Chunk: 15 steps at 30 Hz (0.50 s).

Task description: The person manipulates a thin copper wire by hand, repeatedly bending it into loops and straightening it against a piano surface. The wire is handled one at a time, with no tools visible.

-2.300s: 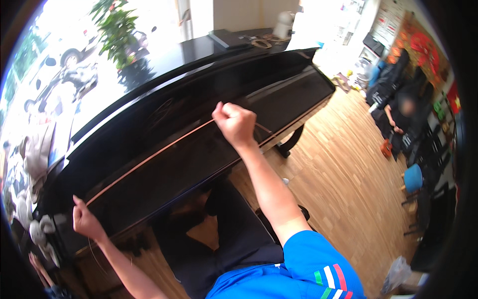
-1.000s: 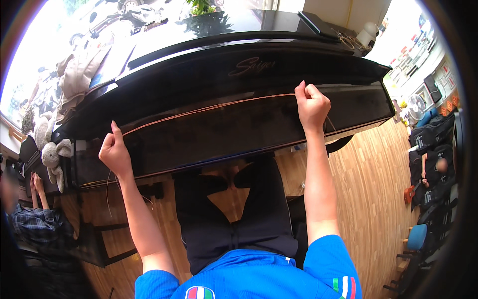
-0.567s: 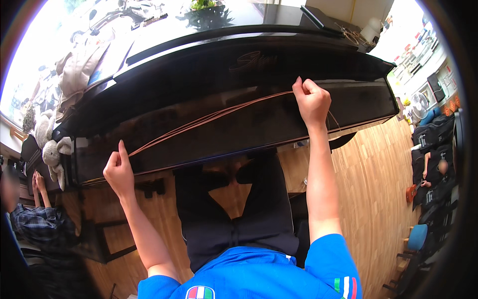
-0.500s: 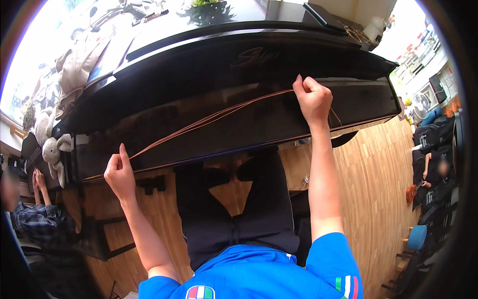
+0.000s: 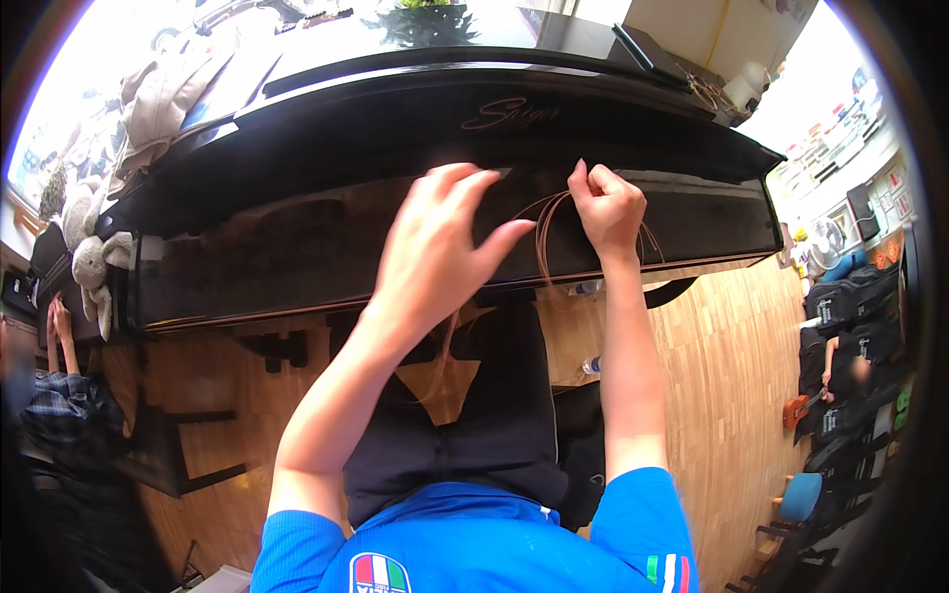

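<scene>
Thin copper-coloured cord (image 5: 542, 240) hangs in loose loops from my right hand (image 5: 609, 210), whose fingers are closed on it with the thumb pointing up. Short ends of the cord stick out on the right of that hand. My left hand (image 5: 440, 237) is just left of the loops, slightly blurred, with its thumb apart from the fingers and nothing visible in it. A faint strand trails down below it, over my dark trousers (image 5: 494, 395). Both hands are above the closed lid of a glossy black piano (image 5: 277, 247).
A plush rabbit (image 5: 91, 259) sits at the piano's left end, near another person's hands (image 5: 59, 331). A potted plant (image 5: 425, 25) stands on top of the piano. At the right, a seated person holds a small orange guitar (image 5: 794, 411) near a blue stool (image 5: 801, 496).
My left hand has let go of the stretched cord, opened and swung right toward my right hand. The cord has slackened into loops. My right hand has shifted slightly left and down.
</scene>
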Each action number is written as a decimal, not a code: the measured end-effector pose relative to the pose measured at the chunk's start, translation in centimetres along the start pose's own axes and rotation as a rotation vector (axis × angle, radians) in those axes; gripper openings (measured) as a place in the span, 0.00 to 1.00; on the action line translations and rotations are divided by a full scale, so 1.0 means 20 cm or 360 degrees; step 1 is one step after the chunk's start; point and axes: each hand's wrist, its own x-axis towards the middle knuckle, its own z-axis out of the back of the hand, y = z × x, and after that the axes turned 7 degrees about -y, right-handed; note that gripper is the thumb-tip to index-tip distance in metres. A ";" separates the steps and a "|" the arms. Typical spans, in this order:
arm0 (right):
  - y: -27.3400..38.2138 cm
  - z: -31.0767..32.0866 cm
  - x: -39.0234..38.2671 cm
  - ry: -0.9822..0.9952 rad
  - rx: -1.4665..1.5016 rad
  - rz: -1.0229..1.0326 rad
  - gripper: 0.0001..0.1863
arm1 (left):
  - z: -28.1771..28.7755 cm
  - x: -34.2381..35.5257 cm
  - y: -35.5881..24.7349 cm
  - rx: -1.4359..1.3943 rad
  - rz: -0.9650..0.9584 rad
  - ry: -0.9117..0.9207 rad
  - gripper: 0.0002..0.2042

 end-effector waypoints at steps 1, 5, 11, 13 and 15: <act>0.00 -0.01 0.00 0.0000 0.0035 0.0001 0.22 | -0.13 0.01 0.01 -0.0026 0.0037 0.0074 0.28; 0.01 -0.01 0.01 -0.0105 0.0111 -0.0018 0.22 | -0.47 0.03 0.05 -0.0398 0.0126 0.0185 0.29; -0.04 -0.02 -0.01 -0.0206 0.0206 -0.0078 0.23 | -0.27 0.11 0.06 -0.0915 0.0974 0.0918 0.16; -0.04 -0.02 -0.01 -0.0243 0.0198 -0.0134 0.24 | -0.10 0.11 0.13 -0.0943 0.1144 0.0984 0.16; -0.05 -0.01 0.00 -0.0273 0.0146 -0.0189 0.23 | 0.04 0.09 0.23 -0.0966 0.1177 0.0954 0.15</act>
